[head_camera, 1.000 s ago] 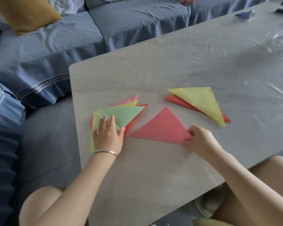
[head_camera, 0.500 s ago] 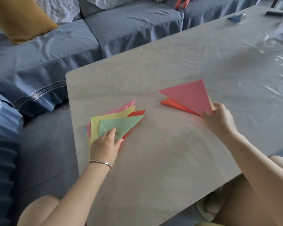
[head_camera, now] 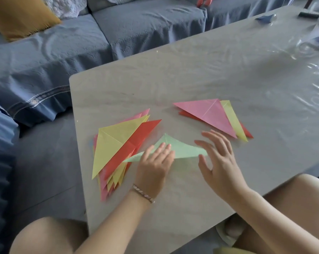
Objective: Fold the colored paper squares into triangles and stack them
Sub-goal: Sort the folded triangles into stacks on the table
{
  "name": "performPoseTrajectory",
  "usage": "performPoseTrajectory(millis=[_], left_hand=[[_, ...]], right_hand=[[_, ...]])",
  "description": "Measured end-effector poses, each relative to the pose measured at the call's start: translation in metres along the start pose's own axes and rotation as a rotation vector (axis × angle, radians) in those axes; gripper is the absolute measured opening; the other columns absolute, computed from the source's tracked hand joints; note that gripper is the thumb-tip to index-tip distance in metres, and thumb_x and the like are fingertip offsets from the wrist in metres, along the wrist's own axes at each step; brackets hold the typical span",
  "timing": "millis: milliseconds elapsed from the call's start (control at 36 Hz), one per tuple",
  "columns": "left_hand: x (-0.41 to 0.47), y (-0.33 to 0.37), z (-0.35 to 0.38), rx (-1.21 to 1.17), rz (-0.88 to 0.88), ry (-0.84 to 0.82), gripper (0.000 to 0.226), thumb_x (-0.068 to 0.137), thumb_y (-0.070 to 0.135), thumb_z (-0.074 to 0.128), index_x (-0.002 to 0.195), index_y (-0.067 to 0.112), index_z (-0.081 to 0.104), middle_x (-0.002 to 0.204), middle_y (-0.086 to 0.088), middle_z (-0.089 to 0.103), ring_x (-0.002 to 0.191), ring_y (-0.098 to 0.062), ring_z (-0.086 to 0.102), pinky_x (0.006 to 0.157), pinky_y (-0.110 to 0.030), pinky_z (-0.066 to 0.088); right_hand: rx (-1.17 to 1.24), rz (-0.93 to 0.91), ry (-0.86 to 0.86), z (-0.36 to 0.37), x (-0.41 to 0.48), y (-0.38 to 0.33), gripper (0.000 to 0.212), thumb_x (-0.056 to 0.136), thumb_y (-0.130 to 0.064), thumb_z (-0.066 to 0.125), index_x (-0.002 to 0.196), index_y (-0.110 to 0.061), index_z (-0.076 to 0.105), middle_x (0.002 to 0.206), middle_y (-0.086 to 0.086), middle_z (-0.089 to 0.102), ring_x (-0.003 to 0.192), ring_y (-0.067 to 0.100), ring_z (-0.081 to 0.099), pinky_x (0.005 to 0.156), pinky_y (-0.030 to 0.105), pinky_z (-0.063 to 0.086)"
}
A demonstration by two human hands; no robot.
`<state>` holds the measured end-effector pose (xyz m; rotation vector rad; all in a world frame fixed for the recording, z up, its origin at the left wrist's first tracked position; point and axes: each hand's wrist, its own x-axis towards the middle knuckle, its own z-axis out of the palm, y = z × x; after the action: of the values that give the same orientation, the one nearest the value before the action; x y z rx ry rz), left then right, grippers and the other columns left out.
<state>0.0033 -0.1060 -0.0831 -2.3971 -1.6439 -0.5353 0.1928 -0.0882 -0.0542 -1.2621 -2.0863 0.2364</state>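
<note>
While pinning the green triangle [head_camera: 184, 150] flat between the fanned pile [head_camera: 111, 145] and the pink-topped stack [head_camera: 210, 114] with straight fingers of the left hand [head_camera: 155, 162], pinch a corner (thin, limp, slippery paper) with the open right hand [head_camera: 219, 158].

A pale grey table [head_camera: 191, 79] with a rounded corner fills the middle and right of the frame, under a glossy, wrinkled clear film [head_camera: 301, 99]. At lower left lies a fanned pile of folded papers [head_camera: 116, 173], a yellow triangle [head_camera: 109, 147] on top and a red one [head_camera: 144, 132] beneath it. A green triangle [head_camera: 184, 149] lies just beside the pile, one tip overlapping it. Right of centre sits a small stack [head_camera: 234, 123], its pink triangle [head_camera: 208, 114] uppermost over yellow and red. At the upper right lie a small blue object [head_camera: 265, 18] and a dark flat thing [head_camera: 309, 15].
</note>
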Motion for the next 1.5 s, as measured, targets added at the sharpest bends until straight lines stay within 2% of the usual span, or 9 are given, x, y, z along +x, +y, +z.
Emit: performPoseTrajectory(millis=[111, 222, 333, 472, 778, 944, 1194, 1389, 1500], left_hand=[[0.005, 0.015, 0.023, -0.041, -0.070, -0.196, 0.016, 0.075, 0.020, 0.065, 0.089, 0.016, 0.073, 0.106, -0.009, 0.070, 0.100, -0.022, 0.066, 0.079, -0.032, 0.053], [0.001, 0.018, 0.023, -0.117, -0.163, -0.261, 0.040, 0.078, 0.015, 0.038, 0.097, 0.018, 0.073, 0.108, -0.008, 0.069, 0.100, -0.022, 0.066, 0.076, -0.031, 0.054], [-0.021, 0.017, 0.021, -0.083, -0.128, -0.279, 0.051, 0.076, 0.012, 0.036, 0.124, 0.018, 0.053, 0.128, -0.004, 0.058, 0.117, -0.023, 0.056, 0.097, -0.037, 0.042], [-0.043, 0.018, 0.013, -0.031, -0.211, -0.336, 0.050, 0.100, 0.036, 0.008, 0.133, 0.012, 0.037, 0.138, -0.002, 0.048, 0.129, -0.022, 0.034, 0.104, -0.039, 0.018], [-0.055, 0.025, 0.005, 0.023, -0.428, -0.432, 0.061, 0.095, 0.052, 0.005, 0.135, 0.022, 0.039, 0.140, -0.009, 0.045, 0.129, -0.031, 0.027, 0.101, -0.043, 0.019], [-0.061, 0.021, 0.002, 0.040, -0.514, -0.449, 0.064, 0.092, 0.059, 0.008, 0.136, 0.023, 0.038, 0.142, -0.013, 0.041, 0.132, -0.032, 0.028, 0.102, -0.046, 0.016], [-0.063, 0.023, -0.001, 0.019, -0.588, -0.479, 0.063, 0.092, 0.059, 0.008, 0.137, 0.023, 0.034, 0.140, -0.027, 0.038, 0.127, -0.039, 0.041, 0.102, -0.045, 0.016], [-0.062, 0.026, -0.001, 0.025, -0.584, -0.468, 0.062, 0.093, 0.058, 0.009, 0.137, 0.024, 0.036, 0.139, -0.030, 0.037, 0.131, -0.039, 0.032, 0.102, -0.048, 0.014], [-0.061, 0.028, -0.001, 0.055, -0.613, -0.461, 0.061, 0.093, 0.057, 0.011, 0.137, 0.024, 0.038, 0.136, -0.035, 0.037, 0.130, -0.040, 0.022, 0.100, -0.051, 0.013]], right_hand=[[-0.092, -0.026, -0.140, 0.009, -0.024, 0.005, 0.036, 0.079, -0.002, 0.067, 0.114, -0.008, 0.064, 0.129, 0.008, 0.054, 0.127, 0.026, 0.040, 0.102, 0.044, 0.041], [-0.174, -0.060, -0.301, 0.016, -0.033, 0.012, 0.030, 0.090, -0.016, 0.054, 0.119, -0.010, 0.062, 0.127, 0.006, 0.058, 0.122, 0.025, 0.052, 0.091, 0.047, 0.049], [-0.187, -0.091, -0.384, 0.025, -0.032, 0.008, 0.057, 0.100, -0.034, 0.015, 0.120, -0.009, 0.062, 0.126, 0.004, 0.060, 0.119, 0.022, 0.054, 0.100, 0.039, 0.038], [-0.175, -0.131, -0.440, 0.050, -0.033, -0.002, 0.049, 0.097, -0.032, 0.024, 0.128, -0.010, 0.056, 0.133, 0.002, 0.054, 0.125, 0.019, 0.049, 0.103, 0.037, 0.038], [-0.318, 0.004, -0.474, 0.033, -0.038, -0.003, 0.067, 0.100, -0.042, 0.008, 0.120, -0.007, 0.062, 0.130, 0.008, 0.056, 0.121, 0.020, 0.051, 0.110, 0.023, 0.010], [-0.364, 0.095, -0.492, 0.011, -0.044, 0.016, 0.068, 0.100, -0.044, 0.007, 0.125, -0.005, 0.056, 0.132, 0.010, 0.052, 0.124, 0.023, 0.042, 0.110, 0.024, 0.009], [-0.349, 0.229, -0.463, -0.009, -0.054, 0.030, 0.060, 0.097, -0.043, 0.018, 0.129, -0.006, 0.053, 0.136, 0.006, 0.048, 0.128, 0.022, 0.038, 0.111, 0.028, 0.014], [-0.270, 0.296, -0.163, -0.002, -0.030, 0.021, 0.024, 0.072, -0.009, 0.074, 0.096, -0.006, 0.071, 0.098, 0.009, 0.071, 0.098, 0.033, 0.064, 0.090, 0.049, 0.044], [-0.209, 0.405, -0.293, 0.006, 0.007, 0.009, 0.040, 0.084, -0.024, 0.065, 0.120, -0.010, 0.060, 0.119, 0.008, 0.059, 0.118, 0.030, 0.046, 0.099, 0.040, 0.032]])
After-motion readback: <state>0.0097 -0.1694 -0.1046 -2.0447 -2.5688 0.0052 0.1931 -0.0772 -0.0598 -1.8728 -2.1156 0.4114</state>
